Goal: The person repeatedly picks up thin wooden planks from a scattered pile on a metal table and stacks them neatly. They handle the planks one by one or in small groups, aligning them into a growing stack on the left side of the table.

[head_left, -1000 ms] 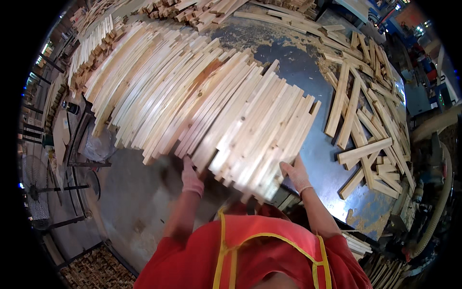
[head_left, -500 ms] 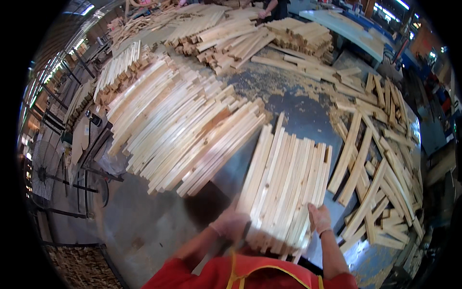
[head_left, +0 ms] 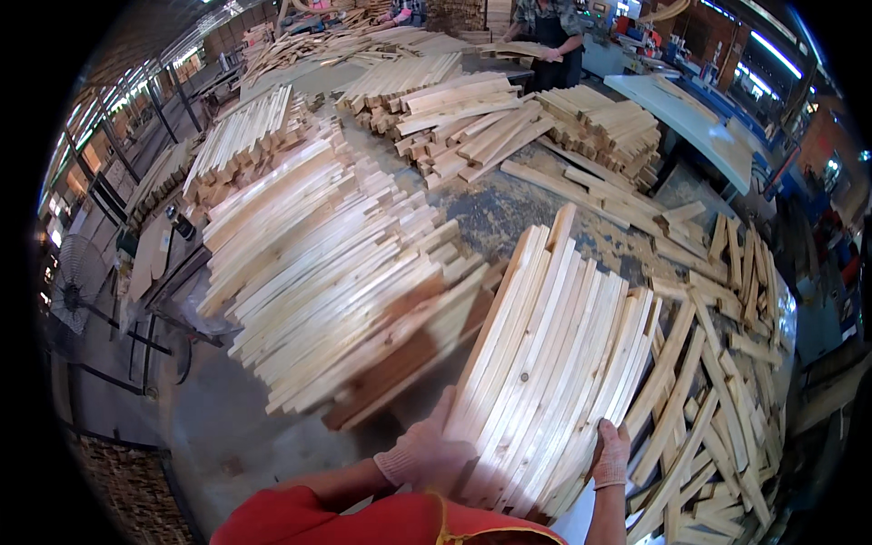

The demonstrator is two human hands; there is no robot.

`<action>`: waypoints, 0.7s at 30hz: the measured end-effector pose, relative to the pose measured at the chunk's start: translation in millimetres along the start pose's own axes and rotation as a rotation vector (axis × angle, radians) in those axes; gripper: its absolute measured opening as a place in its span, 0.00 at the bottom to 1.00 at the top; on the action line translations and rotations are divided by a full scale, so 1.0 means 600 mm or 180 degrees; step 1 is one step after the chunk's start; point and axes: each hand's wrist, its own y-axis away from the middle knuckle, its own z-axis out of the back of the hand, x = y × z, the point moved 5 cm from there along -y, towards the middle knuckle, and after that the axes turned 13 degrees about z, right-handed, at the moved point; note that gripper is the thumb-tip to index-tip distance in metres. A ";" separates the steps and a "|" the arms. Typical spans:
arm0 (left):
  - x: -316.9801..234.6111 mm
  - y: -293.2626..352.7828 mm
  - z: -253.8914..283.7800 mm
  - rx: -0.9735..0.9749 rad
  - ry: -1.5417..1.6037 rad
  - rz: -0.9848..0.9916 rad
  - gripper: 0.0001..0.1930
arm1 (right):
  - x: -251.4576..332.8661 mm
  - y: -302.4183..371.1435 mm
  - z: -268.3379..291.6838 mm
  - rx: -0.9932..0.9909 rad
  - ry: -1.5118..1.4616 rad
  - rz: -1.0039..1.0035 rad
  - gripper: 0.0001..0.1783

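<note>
- Left hand (head_left: 436, 450) and right hand (head_left: 612, 450), both pale-gloved, are clamped on opposite sides of a bundle of pale, squared wooden strips (head_left: 552, 372), toward four o'clock.
- Uneven squeezing could let middle strips slide out.
- Crisscrossed tan wooden boards (head_left: 734, 400) at its three o'clock could snag the edge.
- Its long axis runs seven to one o'clock, staggered far ends pointing to one.

1. Shifted the bundle of slats (head_left: 554, 381) rightward, away from the wide row of slats (head_left: 318, 272) adjoining a second ago.
2. Moved the left hand (head_left: 434, 447) from the near ends to the bundle's lower left side.
3. Closed the visible gap beside the loose boards (head_left: 677, 400).
4. Tilted the view upward, revealing a person (head_left: 552, 68) beyond.
</note>
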 end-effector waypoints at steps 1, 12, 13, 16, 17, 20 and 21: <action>-0.024 -0.017 0.029 -0.0040 -0.0015 -0.0037 0.68 | 0.022 -0.035 -0.037 0.0049 0.0091 0.0070 0.34; -0.429 -0.332 0.574 0.0071 0.2769 -0.2249 0.50 | 0.249 -0.618 -0.793 0.1933 0.0379 0.0911 0.30; -0.485 -0.392 0.639 0.0307 0.2990 -0.2530 0.45 | 0.269 -0.677 -0.877 0.2481 0.0213 0.1152 0.30; -0.603 -0.543 0.855 -0.0310 0.2891 -0.2121 0.27 | 0.243 -0.825 -1.060 0.2176 0.0624 0.1264 0.33; -0.622 -0.600 0.918 -0.0573 0.2807 -0.1870 0.24 | 0.216 -0.876 -1.106 0.2139 0.0913 0.1319 0.34; -0.683 -0.697 0.981 -0.1303 0.1539 -0.1395 0.20 | 0.107 -0.998 -1.142 0.2863 0.0465 0.0873 0.31; -0.677 -0.722 0.992 -0.1464 0.1222 -0.1247 0.21 | 0.074 -1.001 -1.138 0.3259 0.0066 0.0614 0.29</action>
